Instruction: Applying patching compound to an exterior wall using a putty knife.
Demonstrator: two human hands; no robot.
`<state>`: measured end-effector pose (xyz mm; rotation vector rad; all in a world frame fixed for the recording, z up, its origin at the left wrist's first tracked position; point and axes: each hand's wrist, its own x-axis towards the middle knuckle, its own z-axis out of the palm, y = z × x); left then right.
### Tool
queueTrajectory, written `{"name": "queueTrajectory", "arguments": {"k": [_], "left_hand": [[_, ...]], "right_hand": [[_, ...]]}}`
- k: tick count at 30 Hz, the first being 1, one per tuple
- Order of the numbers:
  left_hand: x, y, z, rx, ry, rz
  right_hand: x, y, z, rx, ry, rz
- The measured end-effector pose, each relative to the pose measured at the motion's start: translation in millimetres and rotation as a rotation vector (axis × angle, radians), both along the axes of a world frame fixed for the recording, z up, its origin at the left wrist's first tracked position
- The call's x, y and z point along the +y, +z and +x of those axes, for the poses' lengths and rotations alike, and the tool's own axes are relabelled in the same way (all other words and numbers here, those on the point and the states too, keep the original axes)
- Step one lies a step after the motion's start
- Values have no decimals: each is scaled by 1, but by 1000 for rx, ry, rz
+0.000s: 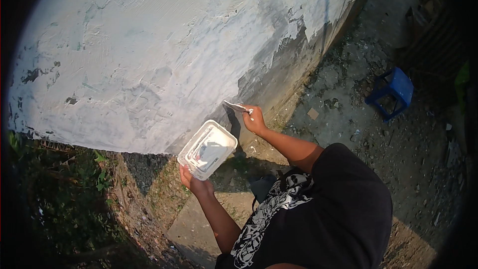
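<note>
Right hand [254, 119] pinches one probable putty knife [234, 105] near one wall [124, 69]; left hand [197, 184] clasps one plastic tray [195, 138], fingers partly hidden.

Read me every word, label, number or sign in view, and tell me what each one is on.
No readable text anywhere in view.
Shirt: black and white print; any lettering in it can't be made out.
Tray and wall: no lettering visible.
Stool: no marking visible.
Tool in the right hand: too small to tell.
</note>
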<state>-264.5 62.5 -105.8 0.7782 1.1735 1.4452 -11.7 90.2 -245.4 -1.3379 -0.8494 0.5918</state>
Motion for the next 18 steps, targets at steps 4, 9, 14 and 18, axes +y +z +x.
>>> {"name": "queueTrajectory", "arguments": {"k": [4, 9, 14, 18], "left_hand": [[-7, -9, -13, 21, -36, 47], [-17, -15, -32, 28, -66, 48], [-7, -4, -22, -12, -42, 30], [5, -16, -22, 2, -6, 27]], "right_hand": [[18, -19, 50, 215, -291, -205], [55, 12, -1, 31, -442, -36], [27, -3, -43, -251, -257, 199], [-6, -25, -10, -117, -48, -13]]}}
